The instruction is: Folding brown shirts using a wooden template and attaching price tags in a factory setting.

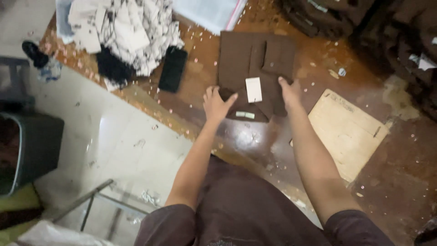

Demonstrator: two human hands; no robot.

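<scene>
Far left I've got a dark bin [27, 150] down on the pale floor [118, 150], then up top a heap of black-and-white printed cloth [132, 32] on the brown tabletop [205, 68], with a black phone [173, 69] lying just beside it. Little pale scraps are scattered all over the wood. Moving on, the left hand [217, 105] sits on the near left corner of the folded brown garment [255, 68], fingers [210, 93] spread and flat, thumb hooked over the edge, so pressing more than gripping. The garment lies flat mid-table with a white tag [253, 89] on it and a small greenish label [245, 115] at the near edge. The right hand [290, 93] presses its right side, fingers together and flat. Further right there's a tan cardboard sheet [348, 132], and dark folded stacks [364, 23] at the far corner.
</scene>
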